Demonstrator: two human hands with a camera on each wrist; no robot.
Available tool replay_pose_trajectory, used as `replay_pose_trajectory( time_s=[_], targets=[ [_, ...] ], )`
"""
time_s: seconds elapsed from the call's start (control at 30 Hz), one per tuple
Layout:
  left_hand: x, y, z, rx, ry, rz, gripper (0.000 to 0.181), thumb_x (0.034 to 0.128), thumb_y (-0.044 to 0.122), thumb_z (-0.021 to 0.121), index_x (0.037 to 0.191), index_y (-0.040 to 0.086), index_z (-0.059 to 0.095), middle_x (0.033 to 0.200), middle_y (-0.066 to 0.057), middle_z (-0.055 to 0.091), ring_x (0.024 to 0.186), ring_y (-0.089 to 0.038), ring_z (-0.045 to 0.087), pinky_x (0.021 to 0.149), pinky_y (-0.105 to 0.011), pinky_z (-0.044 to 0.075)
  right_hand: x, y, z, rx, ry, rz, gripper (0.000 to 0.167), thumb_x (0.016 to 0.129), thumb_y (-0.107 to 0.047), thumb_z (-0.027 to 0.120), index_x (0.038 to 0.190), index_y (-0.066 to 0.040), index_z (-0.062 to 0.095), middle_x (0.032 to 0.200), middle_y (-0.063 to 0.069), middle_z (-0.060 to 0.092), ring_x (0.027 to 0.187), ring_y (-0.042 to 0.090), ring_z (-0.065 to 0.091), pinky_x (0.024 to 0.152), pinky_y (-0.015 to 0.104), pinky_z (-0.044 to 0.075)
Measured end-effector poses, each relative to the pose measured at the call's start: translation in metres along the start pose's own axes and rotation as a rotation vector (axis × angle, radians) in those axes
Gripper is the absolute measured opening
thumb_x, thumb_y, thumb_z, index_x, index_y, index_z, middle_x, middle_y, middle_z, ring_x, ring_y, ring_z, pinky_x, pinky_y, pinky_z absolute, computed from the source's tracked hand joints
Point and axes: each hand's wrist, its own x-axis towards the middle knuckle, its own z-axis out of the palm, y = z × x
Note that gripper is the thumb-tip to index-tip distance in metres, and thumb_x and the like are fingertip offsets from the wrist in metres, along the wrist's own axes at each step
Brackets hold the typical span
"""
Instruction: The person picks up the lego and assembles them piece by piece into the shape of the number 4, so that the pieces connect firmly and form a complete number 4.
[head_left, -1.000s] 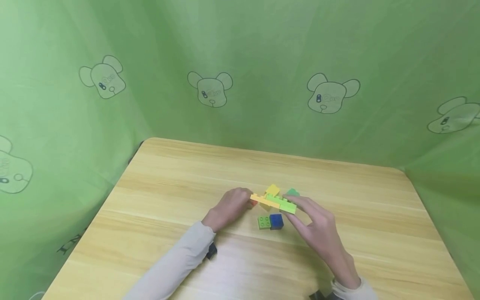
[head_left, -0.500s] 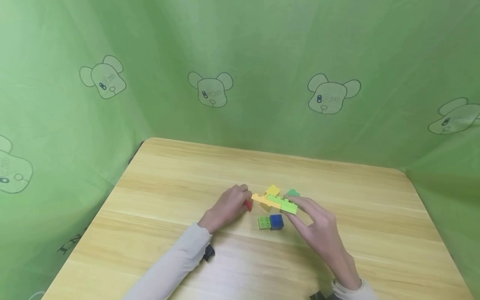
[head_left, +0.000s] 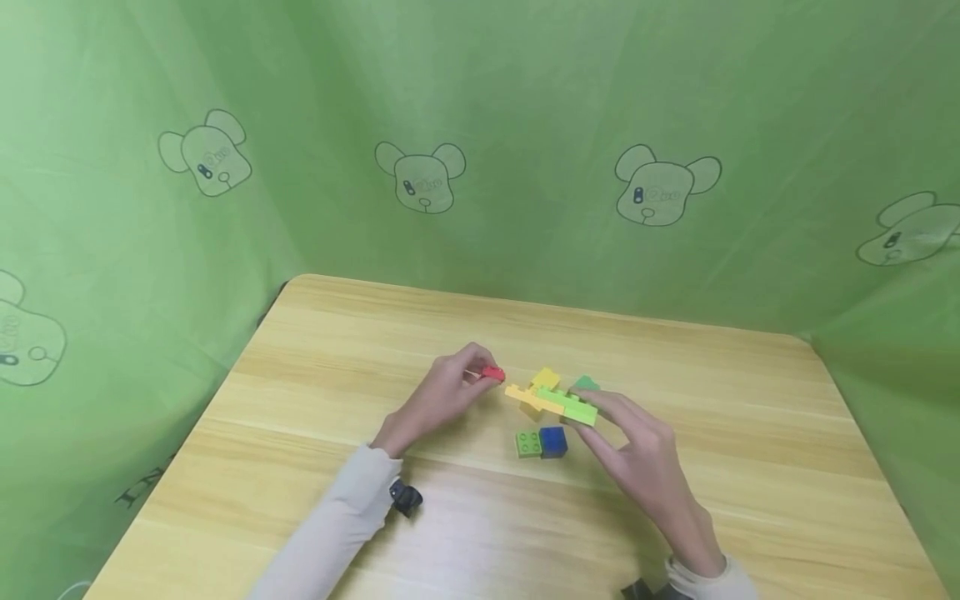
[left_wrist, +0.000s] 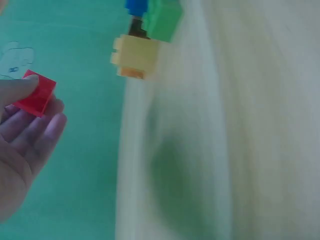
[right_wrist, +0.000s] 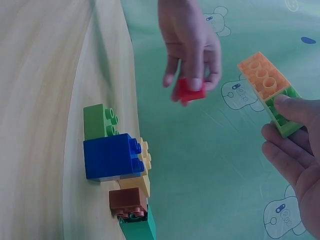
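My left hand (head_left: pixel 442 390) pinches a small red brick (head_left: pixel 492 373) between thumb and fingers, raised left of the other bricks; the left wrist view shows the same red brick (left_wrist: pixel 38 94) under the thumb. My right hand (head_left: pixel 648 462) grips the light-green end of a joined piece, an orange brick (head_left: pixel 551 403) and a light-green brick (head_left: pixel 581 411). In the right wrist view the orange brick (right_wrist: pixel 264 75) shows its hollow underside, with the right thumb on the green one (right_wrist: pixel 284 114). The red brick and the joined piece are apart.
On the wooden table (head_left: pixel 330 333) a green brick (head_left: pixel 528 445) stands beside a blue brick (head_left: pixel 553 442). Behind are a yellow brick (head_left: pixel 546 379) and a teal one (head_left: pixel 587 384); a brown brick (right_wrist: pixel 128 201) shows in the right wrist view. Green cloth (head_left: pixel 525 250) surrounds the table.
My left hand has moved back, up and left with the red brick, which now shows more plainly at its fingertips. The right hand and the joined piece have barely moved.
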Motion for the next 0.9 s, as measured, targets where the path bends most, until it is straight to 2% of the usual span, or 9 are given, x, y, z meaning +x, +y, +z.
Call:
replay_pose_trajectory(
  time_s=[0.2, 0.37, 0.5, 0.67, 0.9],
  targets=[
    [0.001, 0.011, -0.004, -0.030, 0.062, 0.142, 0.022, 0.0974, 0.011, 0.073, 0.118, 0.004, 0.072, 0.107, -0.005, 0.077, 0.090, -0.012, 0.072, 0.080, -0.024, 0.061, 0.001, 0.000, 0.000, 0.000, -0.018, 0.013, 0.038, 0.096, -0.029, 0.072, 0.119, 0.001, 0.072, 0.114, 0.017, 0.075, 0.103, 0.031, 0.073, 0.099, 0.017, 0.051],
    [0.000, 0.021, -0.004, -0.066, 0.123, 0.234, 0.026, 0.0976, 0.007, 0.071, 0.123, 0.001, 0.072, 0.110, -0.008, 0.077, 0.094, -0.012, 0.072, 0.084, -0.025, 0.061, 0.002, 0.000, 0.001, -0.006, -0.020, 0.007, 0.043, 0.101, -0.037, 0.065, 0.119, 0.002, 0.072, 0.114, 0.017, 0.075, 0.100, 0.034, 0.073, 0.098, 0.017, 0.051],
    [-0.001, 0.030, -0.003, -0.080, 0.145, 0.298, 0.028, 0.0983, 0.005, 0.070, 0.126, -0.001, 0.071, 0.116, -0.011, 0.076, 0.100, -0.014, 0.072, 0.089, -0.026, 0.060, 0.002, 0.000, 0.002, -0.008, -0.034, 0.010, 0.045, 0.102, -0.039, 0.064, 0.119, 0.002, 0.072, 0.114, 0.017, 0.075, 0.099, 0.036, 0.073, 0.099, 0.017, 0.051],
    [-0.003, 0.039, -0.001, -0.087, 0.121, 0.335, 0.030, 0.1012, 0.002, 0.065, 0.131, -0.002, 0.068, 0.126, -0.015, 0.072, 0.110, -0.018, 0.070, 0.094, -0.027, 0.058, 0.001, 0.000, 0.002, 0.001, -0.047, 0.016, 0.040, 0.099, -0.033, 0.069, 0.119, 0.002, 0.072, 0.113, 0.018, 0.075, 0.102, 0.033, 0.073, 0.099, 0.016, 0.051],
    [-0.012, 0.050, -0.004, -0.125, 0.019, 0.308, 0.032, 0.1074, 0.006, 0.053, 0.137, 0.000, 0.064, 0.136, -0.012, 0.067, 0.127, -0.019, 0.062, 0.109, -0.033, 0.050, 0.002, -0.002, 0.003, 0.011, -0.041, 0.005, 0.039, 0.099, -0.032, 0.069, 0.119, 0.001, 0.072, 0.114, 0.017, 0.075, 0.104, 0.031, 0.073, 0.099, 0.017, 0.051]
  ],
)
